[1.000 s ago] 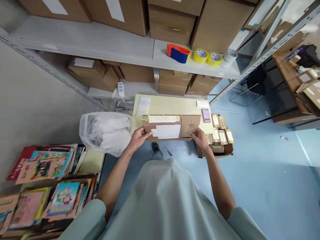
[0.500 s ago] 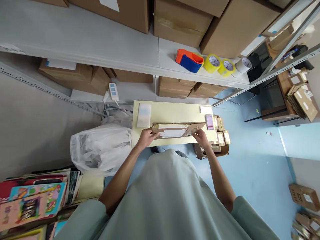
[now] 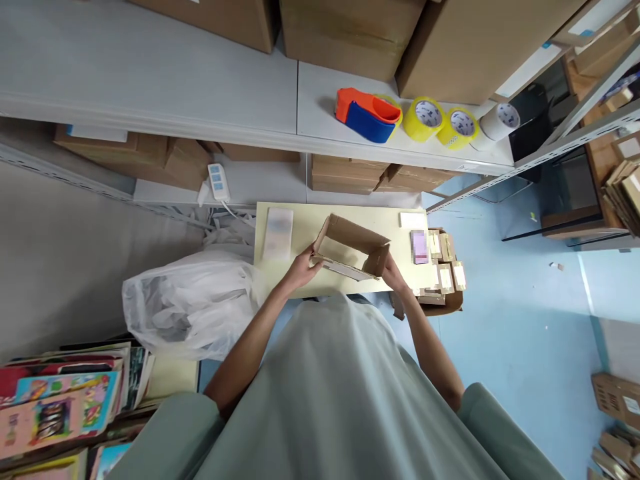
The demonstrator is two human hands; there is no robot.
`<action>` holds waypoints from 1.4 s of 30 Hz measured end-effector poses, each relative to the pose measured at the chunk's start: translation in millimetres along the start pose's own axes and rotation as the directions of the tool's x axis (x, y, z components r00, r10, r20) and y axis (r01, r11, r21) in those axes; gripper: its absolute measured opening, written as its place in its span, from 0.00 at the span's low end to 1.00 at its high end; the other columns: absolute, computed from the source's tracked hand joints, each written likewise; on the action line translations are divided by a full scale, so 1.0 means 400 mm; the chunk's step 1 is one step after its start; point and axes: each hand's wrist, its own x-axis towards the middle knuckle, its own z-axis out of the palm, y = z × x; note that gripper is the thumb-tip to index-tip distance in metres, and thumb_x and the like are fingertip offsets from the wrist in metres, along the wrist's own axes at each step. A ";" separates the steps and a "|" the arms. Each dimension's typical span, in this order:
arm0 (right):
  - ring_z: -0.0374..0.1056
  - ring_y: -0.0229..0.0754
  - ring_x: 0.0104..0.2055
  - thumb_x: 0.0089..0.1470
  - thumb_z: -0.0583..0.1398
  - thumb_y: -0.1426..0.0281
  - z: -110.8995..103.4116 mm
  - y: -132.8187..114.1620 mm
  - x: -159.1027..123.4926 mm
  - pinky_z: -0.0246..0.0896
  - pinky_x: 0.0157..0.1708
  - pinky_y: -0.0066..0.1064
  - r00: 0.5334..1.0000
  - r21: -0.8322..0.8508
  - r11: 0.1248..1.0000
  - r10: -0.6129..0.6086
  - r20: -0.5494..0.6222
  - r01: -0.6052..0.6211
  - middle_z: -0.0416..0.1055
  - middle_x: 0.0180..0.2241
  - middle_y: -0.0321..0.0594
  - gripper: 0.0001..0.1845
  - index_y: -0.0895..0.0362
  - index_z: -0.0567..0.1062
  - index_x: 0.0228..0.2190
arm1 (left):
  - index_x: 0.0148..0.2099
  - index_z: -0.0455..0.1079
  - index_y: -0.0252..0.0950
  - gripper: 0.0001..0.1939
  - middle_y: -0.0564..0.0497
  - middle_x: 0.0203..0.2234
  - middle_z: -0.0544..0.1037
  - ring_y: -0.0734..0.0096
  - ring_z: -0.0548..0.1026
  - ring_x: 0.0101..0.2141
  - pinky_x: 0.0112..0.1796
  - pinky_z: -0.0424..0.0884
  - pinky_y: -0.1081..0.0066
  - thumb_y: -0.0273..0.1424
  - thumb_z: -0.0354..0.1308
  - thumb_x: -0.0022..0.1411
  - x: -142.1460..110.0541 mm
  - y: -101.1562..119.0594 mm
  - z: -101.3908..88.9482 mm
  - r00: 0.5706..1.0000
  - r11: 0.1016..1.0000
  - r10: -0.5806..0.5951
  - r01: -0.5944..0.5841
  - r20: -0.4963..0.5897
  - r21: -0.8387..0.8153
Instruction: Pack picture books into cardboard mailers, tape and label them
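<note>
Between my hands is a small brown cardboard box (image 3: 357, 233), spread into a rectangular frame above the pale yellow table (image 3: 320, 287). Its top gapes, and the yellow surface shows through it. My left hand (image 3: 303, 269) pinches the box's near left corner, thumb on the near wall. At the other end, my right hand (image 3: 393, 273) grips the right wall, its fingers partly hidden behind the cardboard. A whitish plastic-looking packet (image 3: 279, 233) lies left of the box. To the right are a purple-pink packet (image 3: 419, 247) and a white card or small box (image 3: 412, 220).
On the shelf above stand an orange-and-blue tape dispenser (image 3: 369, 115) and yellow tape rolls (image 3: 424, 120). A clear plastic bag (image 3: 187, 303) bulges at the table's left. A carton of small boxes (image 3: 443, 267) sits right of it. Books (image 3: 65, 407) are piled at lower left.
The cardboard box, nearly flat before, has been opened out into a hollow rectangular shape. My hands have come slightly closer together, and the view has shifted a little.
</note>
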 end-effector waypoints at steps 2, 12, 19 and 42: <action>0.66 0.63 0.73 0.67 0.62 0.44 -0.018 0.000 0.007 0.65 0.73 0.63 0.999 0.088 0.996 0.029 0.027 -0.032 0.70 0.72 0.49 0.39 0.46 0.68 0.72 | 0.63 0.79 0.38 0.30 0.40 0.56 0.86 0.47 0.80 0.63 0.67 0.74 0.50 0.47 0.63 0.64 0.014 0.015 0.026 1.000 0.997 -0.001 0.000 -0.004 -0.074; 0.65 0.60 0.77 0.68 0.62 0.39 -0.157 -0.022 0.055 0.67 0.74 0.59 0.977 0.314 0.927 0.176 0.118 -0.205 0.65 0.77 0.40 0.42 0.40 0.67 0.76 | 0.62 0.80 0.35 0.48 0.37 0.54 0.87 0.44 0.84 0.56 0.54 0.83 0.55 0.71 0.62 0.61 0.017 0.102 0.120 0.919 0.910 -0.353 0.294 -0.176 -0.291; 0.67 0.62 0.76 0.63 0.67 0.36 -0.191 -0.007 0.085 0.72 0.72 0.55 0.977 0.248 0.960 0.080 0.196 -0.128 0.65 0.77 0.46 0.53 0.46 0.64 0.78 | 0.61 0.81 0.34 0.50 0.36 0.59 0.85 0.44 0.83 0.56 0.53 0.82 0.58 0.71 0.71 0.53 0.009 0.139 0.203 0.873 0.911 -0.397 0.337 -0.282 -0.239; 0.61 0.62 0.80 0.63 0.65 0.32 -0.167 0.017 0.056 0.61 0.77 0.60 0.987 0.198 0.967 0.148 0.063 -0.158 0.59 0.80 0.48 0.56 0.42 0.59 0.80 | 0.76 0.67 0.42 0.52 0.32 0.76 0.67 0.41 0.71 0.73 0.66 0.75 0.52 0.63 0.71 0.59 0.011 0.081 0.091 0.930 0.930 -0.341 0.312 -0.140 -0.193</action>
